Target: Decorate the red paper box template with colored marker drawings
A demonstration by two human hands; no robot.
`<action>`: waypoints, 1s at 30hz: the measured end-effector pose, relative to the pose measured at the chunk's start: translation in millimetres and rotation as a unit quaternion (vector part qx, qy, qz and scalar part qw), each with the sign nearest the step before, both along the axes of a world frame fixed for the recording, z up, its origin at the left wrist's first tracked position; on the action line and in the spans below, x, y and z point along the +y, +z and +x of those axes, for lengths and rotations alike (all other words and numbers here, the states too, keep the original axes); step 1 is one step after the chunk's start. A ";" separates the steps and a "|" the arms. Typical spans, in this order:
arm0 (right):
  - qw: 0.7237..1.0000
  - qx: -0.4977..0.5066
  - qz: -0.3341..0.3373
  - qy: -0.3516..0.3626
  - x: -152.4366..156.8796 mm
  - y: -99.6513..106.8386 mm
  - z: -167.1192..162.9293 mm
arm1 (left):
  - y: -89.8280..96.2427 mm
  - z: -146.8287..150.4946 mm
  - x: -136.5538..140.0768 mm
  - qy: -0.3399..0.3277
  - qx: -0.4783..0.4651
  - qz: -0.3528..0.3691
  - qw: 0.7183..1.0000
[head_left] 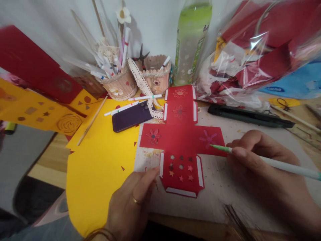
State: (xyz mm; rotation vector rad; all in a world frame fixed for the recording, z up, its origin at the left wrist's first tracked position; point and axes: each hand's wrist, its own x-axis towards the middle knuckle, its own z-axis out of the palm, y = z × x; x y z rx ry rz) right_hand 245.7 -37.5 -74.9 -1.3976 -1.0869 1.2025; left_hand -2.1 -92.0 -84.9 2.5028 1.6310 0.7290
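A red cross-shaped paper box cutout (pixel 184 135) lies flat, with white strips along several tabs. Flowers are drawn on its upper and side panels, and small star and round shapes mark the lower one. My right hand (pixel 265 177) is closed around a green felt-tip pen (pixel 273 163), whose green tip meets the purple flower (pixel 208 138) on the right panel. At the cutout's lower left edge, my left hand (pixel 132 201) has its fingers together, the fingertips against a white-stripped tab; the undersides of these fingers are hidden.
Beneath the cutout is a grey board (pixel 180 207), beside yellow paper (pixel 100 177). A dark phone (pixel 131 116), a black utility knife (pixel 248 116), two decorated pen holders (pixel 121 85), a bottle (pixel 192 43) and a plastic bag of red scraps (pixel 263 50) stand or lie behind.
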 end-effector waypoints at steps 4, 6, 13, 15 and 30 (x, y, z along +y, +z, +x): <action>0.998 0.038 0.043 0.023 2.6 0.5 2.9 | 1.1 -10.9 -1.3 0.050 -0.014 0.000 0.999; 0.998 0.021 0.047 0.022 1.2 1.3 2.5 | 0.5 -9.7 -1.7 0.033 -0.015 0.025 0.999; 0.981 -0.069 0.071 0.167 -12.7 -8.0 -7.1 | -5.6 28.2 -10.0 -0.059 0.013 0.074 0.995; 0.970 -0.097 0.088 0.206 -14.6 -13.9 -7.7 | -6.8 38.5 -10.6 -0.080 0.034 0.103 0.991; 0.943 -0.184 0.123 0.250 -16.7 -16.6 -8.0 | -16.2 49.1 -5.8 -0.061 0.067 0.099 0.991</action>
